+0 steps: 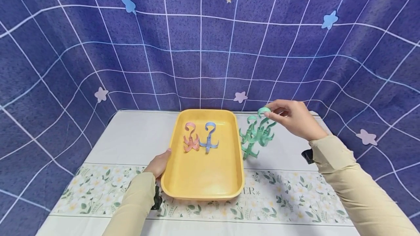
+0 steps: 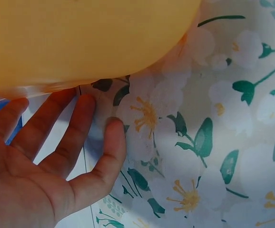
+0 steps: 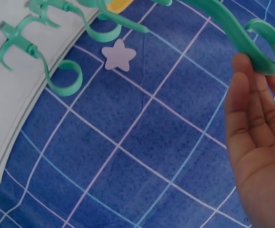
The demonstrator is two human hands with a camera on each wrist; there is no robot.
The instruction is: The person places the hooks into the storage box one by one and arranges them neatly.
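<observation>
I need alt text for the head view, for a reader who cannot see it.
A right hand pinches the top of a green hook in a cluster beside a yellow tray, while the left hand rests on the tray's left rim. A pink hook and a blue hook stand in the tray.

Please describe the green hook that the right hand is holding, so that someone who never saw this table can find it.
Start at the yellow tray in the middle of the table. Just right of it stands a cluster of green hooks. The wanted green hook is the top one, leaning right, its curled top pinched by the right hand; the others stand untouched.
</observation>
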